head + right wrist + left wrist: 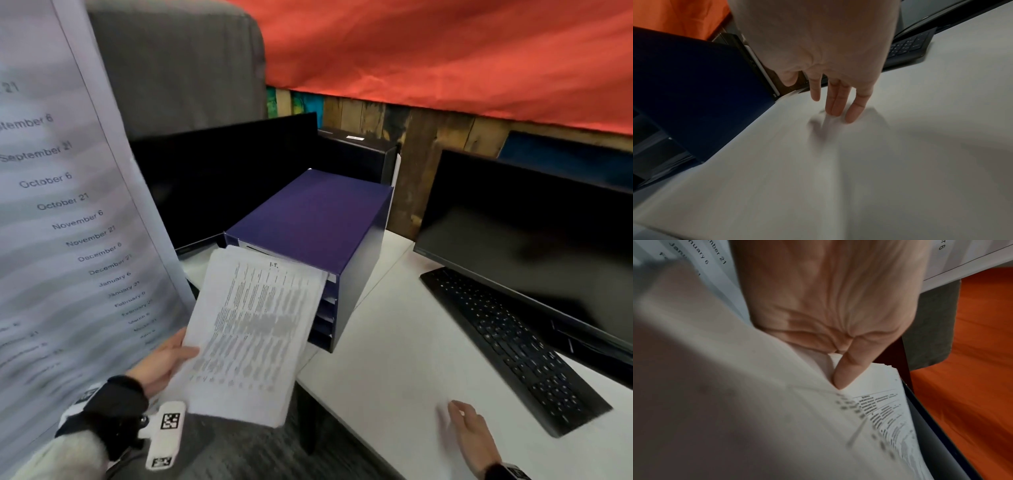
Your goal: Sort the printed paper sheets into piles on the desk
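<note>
At the near left, my left hand [161, 359] pinches the stack of white printed paper sheets [251, 329], thumb on top, held off the white desk [394, 342]. My right hand [471, 435] lies flat, fingers straight, on the desk. I'd keep it flat to steady each sheet as I lay it down.

- A stack of white printed paper sheets [253, 329], covered in rows of small dark text, is held tilted above the edge of the white worktop [394, 346], its far end towards the top slot of a dark blue sorter box [308, 219].
- A large white sheet listing dates [61, 219], from September to spring months, stands upright close at the left, its print blurred lower down.
</note>
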{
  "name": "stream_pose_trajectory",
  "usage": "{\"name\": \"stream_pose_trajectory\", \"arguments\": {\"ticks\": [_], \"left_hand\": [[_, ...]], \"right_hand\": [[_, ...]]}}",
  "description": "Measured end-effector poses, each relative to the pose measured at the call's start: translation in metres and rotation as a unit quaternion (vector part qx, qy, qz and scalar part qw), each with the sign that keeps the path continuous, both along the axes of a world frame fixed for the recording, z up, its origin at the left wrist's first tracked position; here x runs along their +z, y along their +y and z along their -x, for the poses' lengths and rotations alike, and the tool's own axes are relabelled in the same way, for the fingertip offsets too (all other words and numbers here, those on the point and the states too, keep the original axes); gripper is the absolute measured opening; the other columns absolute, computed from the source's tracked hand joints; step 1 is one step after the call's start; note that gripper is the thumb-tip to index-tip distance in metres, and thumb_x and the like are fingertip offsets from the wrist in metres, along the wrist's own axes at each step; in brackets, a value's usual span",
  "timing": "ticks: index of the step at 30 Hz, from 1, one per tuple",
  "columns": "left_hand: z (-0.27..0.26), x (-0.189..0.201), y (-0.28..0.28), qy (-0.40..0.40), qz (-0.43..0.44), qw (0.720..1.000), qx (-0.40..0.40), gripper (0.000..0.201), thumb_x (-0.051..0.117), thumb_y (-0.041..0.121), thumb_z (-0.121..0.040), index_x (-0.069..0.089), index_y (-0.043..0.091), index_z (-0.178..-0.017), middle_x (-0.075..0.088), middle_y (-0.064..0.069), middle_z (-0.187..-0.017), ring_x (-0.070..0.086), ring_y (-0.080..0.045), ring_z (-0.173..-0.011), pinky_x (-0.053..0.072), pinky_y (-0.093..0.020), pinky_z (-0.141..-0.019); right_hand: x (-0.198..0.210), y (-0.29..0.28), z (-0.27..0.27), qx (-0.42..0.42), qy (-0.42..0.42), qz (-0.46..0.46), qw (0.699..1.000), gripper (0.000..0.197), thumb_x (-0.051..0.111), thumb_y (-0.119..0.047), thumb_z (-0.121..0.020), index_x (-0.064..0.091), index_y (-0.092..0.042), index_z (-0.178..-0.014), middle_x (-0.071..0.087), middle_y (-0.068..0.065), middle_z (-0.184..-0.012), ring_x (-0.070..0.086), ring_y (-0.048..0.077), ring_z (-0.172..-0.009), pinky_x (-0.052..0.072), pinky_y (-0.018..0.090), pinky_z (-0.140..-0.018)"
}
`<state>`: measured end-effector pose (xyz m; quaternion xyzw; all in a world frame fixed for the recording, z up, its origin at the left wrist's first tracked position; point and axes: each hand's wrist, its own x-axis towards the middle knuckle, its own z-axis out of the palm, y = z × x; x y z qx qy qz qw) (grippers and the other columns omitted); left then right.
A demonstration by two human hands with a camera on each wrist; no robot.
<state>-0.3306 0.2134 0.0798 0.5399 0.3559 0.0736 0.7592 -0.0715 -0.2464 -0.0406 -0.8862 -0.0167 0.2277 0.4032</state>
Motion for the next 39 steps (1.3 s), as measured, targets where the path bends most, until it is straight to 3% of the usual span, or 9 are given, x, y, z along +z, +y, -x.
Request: {"name": "stream_pose_trajectory", "arguments": {"ticks": [5,11,17,22,25,29,31,34,39], "left_hand": [[-0.033,0.013,0.023,0.022,-0.036,0.997,-0.061,0.053,0.039,-0.013,-0.089,0.038,0.009,-0.137,0.065,-0.019,-0.117,0.068,-0.034,-0.095,0.059,-0.040,-0.074],[-0.094,0.043,0.014,0.012,-0.092,0.990,-0.105,0.045,0.035,-0.014,-0.091,0.050,0.015,-0.123,0.070,-0.010,-0.109,0.069,-0.025,-0.095,0.057,-0.031,-0.073],[-0.126,0.059,0.030,0.059,-0.191,0.978,-0.055,0.027,0.044,-0.009,-0.092,0.052,0.005,-0.114,0.064,-0.020,-0.109,0.064,-0.024,-0.084,0.050,-0.033,-0.079],[-0.107,0.075,0.042,0.132,-0.178,0.975,-0.018,0.037,0.054,0.039,-0.093,0.062,0.003,-0.099,0.067,-0.015,-0.077,0.059,-0.017,-0.048,0.049,-0.019,-0.042],[-0.109,0.070,0.033,0.076,-0.072,0.993,0.051,0.028,0.060,0.029,-0.091,0.061,0.001,-0.090,0.064,-0.010,-0.057,0.050,-0.008,-0.034,0.040,-0.013,-0.032],[-0.142,0.060,0.013,-0.038,0.033,0.990,0.136,0.017,0.055,0.005,-0.092,0.060,-0.005,-0.106,0.073,-0.013,-0.079,0.072,-0.015,-0.075,0.058,-0.021,-0.070],[-0.160,0.061,0.002,-0.052,0.044,0.990,0.123,0.023,0.049,-0.001,-0.094,0.056,-0.006,-0.115,0.071,-0.018,-0.097,0.067,-0.024,-0.098,0.057,-0.027,-0.082],[-0.184,0.065,-0.010,-0.054,0.008,0.995,0.087,0.033,0.040,-0.003,-0.096,0.050,-0.001,-0.127,0.061,-0.016,-0.122,0.058,-0.025,-0.113,0.048,-0.033,-0.094],[-0.204,0.062,-0.024,-0.095,-0.048,0.986,0.132,0.039,0.037,-0.016,-0.088,0.052,-0.005,-0.123,0.065,-0.017,-0.110,0.063,-0.028,-0.102,0.047,-0.041,-0.100]], "right_hand": [[0.046,0.046,0.015,0.062,0.060,-0.087,0.993,0.025,0.059,-0.044,-0.083,0.064,-0.022,-0.096,0.065,0.006,-0.105,0.059,0.019,-0.096,0.041,0.026,-0.077],[0.141,0.170,0.060,0.243,0.278,-0.250,0.895,0.051,0.052,-0.058,-0.088,0.057,-0.019,-0.121,0.070,0.015,-0.098,0.067,0.028,-0.075,0.052,0.027,-0.056],[0.162,0.219,0.070,0.193,0.377,-0.326,0.845,0.028,0.043,-0.022,-0.100,0.047,-0.014,-0.127,0.061,0.010,-0.062,0.054,0.014,-0.044,0.041,0.020,-0.040],[0.173,0.236,0.054,0.005,0.456,-0.439,0.774,0.007,0.047,-0.007,-0.098,0.051,-0.003,-0.096,0.062,0.016,-0.063,0.058,0.016,-0.043,0.049,0.021,-0.042],[0.183,0.251,0.048,-0.074,0.461,-0.501,0.729,0.012,0.046,-0.001,-0.097,0.051,0.007,-0.104,0.064,0.023,-0.088,0.069,0.024,-0.064,0.058,0.027,-0.053],[0.187,0.270,0.036,-0.054,0.405,-0.556,0.724,0.030,0.041,0.003,-0.097,0.045,0.007,-0.126,0.050,0.019,-0.135,0.050,0.026,-0.125,0.053,0.030,-0.089],[0.184,0.273,0.030,-0.063,0.395,-0.570,0.718,0.035,0.042,0.003,-0.097,0.042,0.000,-0.132,0.044,0.009,-0.143,0.047,0.023,-0.126,0.052,0.036,-0.087],[0.183,0.269,0.028,-0.017,0.405,-0.545,0.734,0.013,0.045,0.002,-0.095,0.051,-0.009,-0.099,0.044,0.006,-0.137,0.046,0.021,-0.125,0.052,0.040,-0.086],[0.190,0.281,0.025,-0.035,0.415,-0.537,0.733,0.011,0.052,-0.010,-0.091,0.057,-0.016,-0.099,0.053,0.019,-0.120,0.047,0.031,-0.123,0.040,0.047,-0.105]]}}
